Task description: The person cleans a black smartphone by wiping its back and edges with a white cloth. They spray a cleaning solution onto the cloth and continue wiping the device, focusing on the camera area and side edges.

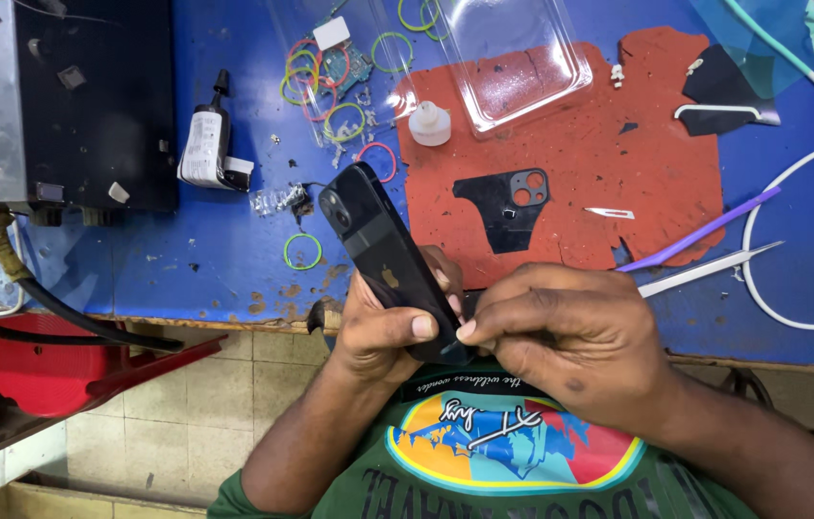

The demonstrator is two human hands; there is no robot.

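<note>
Centre of frame, above the bench edge: left hand grip closed round the black phone, back up. Right hand pinches smth thin, prob. a blade, at its lower edge. Prying step; next needs steady, shallow pressure.

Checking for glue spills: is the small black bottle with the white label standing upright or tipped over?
Tipped over: the small black bottle with the white label lies on its side on the blue table.
</note>
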